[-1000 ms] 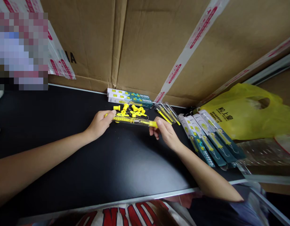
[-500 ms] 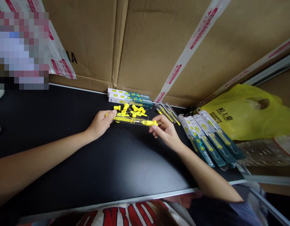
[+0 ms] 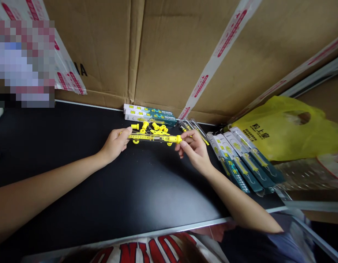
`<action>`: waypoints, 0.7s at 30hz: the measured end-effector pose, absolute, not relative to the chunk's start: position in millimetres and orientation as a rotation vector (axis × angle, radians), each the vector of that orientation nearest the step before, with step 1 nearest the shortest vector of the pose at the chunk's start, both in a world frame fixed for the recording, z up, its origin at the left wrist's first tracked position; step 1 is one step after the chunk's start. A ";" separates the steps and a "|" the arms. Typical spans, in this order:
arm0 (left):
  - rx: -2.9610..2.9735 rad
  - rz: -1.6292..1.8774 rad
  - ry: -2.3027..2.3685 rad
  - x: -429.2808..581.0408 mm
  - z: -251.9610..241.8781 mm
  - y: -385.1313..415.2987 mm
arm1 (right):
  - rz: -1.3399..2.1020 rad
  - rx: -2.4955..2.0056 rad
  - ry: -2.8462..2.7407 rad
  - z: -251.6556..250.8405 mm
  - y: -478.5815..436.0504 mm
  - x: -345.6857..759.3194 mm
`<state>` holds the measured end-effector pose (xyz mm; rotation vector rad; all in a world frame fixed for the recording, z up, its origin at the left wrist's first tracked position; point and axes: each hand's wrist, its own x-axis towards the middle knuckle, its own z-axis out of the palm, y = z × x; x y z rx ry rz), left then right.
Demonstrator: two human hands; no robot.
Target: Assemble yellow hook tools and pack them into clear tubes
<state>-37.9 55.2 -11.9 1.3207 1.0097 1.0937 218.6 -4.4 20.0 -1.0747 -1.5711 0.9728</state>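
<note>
A spring scale [image 3: 147, 137], a clear tube with a yellow graduated strip inside, lies level between my hands above the black table. My left hand [image 3: 115, 144] is closed around its left end, thumb on top. At the other end a yellow cap [image 3: 179, 139] sits against the tube, and the fingers of my right hand [image 3: 195, 148] pinch it. Just behind the tube are loose yellow caps [image 3: 145, 126] and yellow strip parts [image 3: 159, 132]. Part of that pile is hidden by the tube.
Two spring scale boxes [image 3: 149, 116] lie against the cardboard wall [image 3: 169, 54]. Several clear tubes with yellow parts [image 3: 195, 129] rest right of them. More boxes [image 3: 240, 157] line the table's right side, beside a yellow plastic bag [image 3: 289, 128]. The table [image 3: 125, 197] has a metal front edge.
The yellow cap now sits closer against the tube's right end, with more of it showing past my right fingertips. My left hand keeps its grip. The view has shifted slightly.
</note>
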 end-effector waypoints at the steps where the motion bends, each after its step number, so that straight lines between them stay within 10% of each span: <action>1: 1.334 1.091 1.009 -38.2 -12.1 55.0 | 0.975 -1.082 -1.571 18.7 -4.8 217.4; 13: 1.283 1.125 0.977 -38.1 -11.6 58.5 | 0.884 -1.058 -1.596 21.9 1.5 226.1; 21: 1.270 1.132 0.971 -38.3 -11.2 59.0 | 0.097 -1.399 -2.233 -1.8 23.9 240.0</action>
